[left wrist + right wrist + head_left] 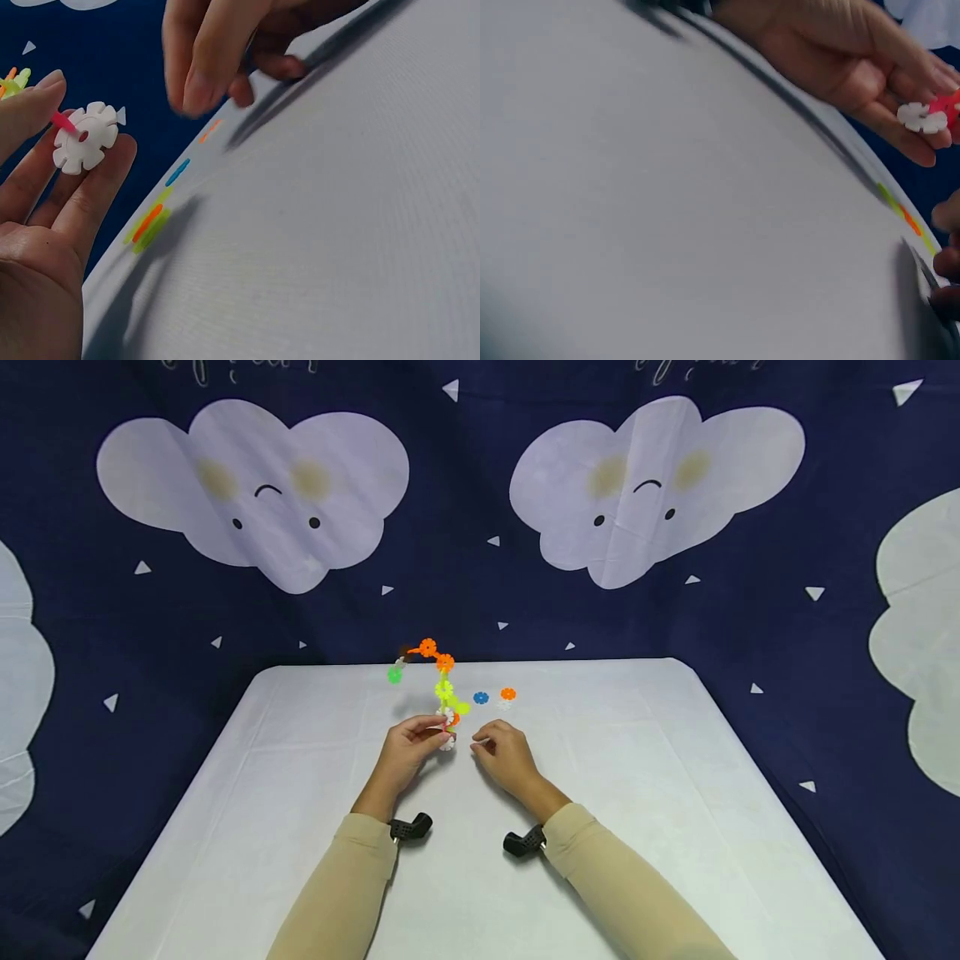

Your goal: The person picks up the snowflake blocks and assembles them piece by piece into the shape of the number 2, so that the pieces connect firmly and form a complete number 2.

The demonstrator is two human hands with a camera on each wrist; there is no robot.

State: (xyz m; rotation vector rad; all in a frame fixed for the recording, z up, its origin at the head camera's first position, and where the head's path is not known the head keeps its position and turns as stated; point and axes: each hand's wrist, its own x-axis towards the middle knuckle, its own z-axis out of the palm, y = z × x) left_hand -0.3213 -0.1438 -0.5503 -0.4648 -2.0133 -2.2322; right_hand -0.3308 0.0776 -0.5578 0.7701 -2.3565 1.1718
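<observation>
Above the table (637,752), the disc chain (444,690) pinched by the left hand (403,752) (right hand (510,760) loose, empty) might be unjointed by sagging.

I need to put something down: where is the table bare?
The white table is bare left of the left sleeve and right of the right sleeve, with a smaller patch between. Its far middle is crowded: the left hand holds the flower chain, and loose pieces lie beyond the right hand.
</observation>
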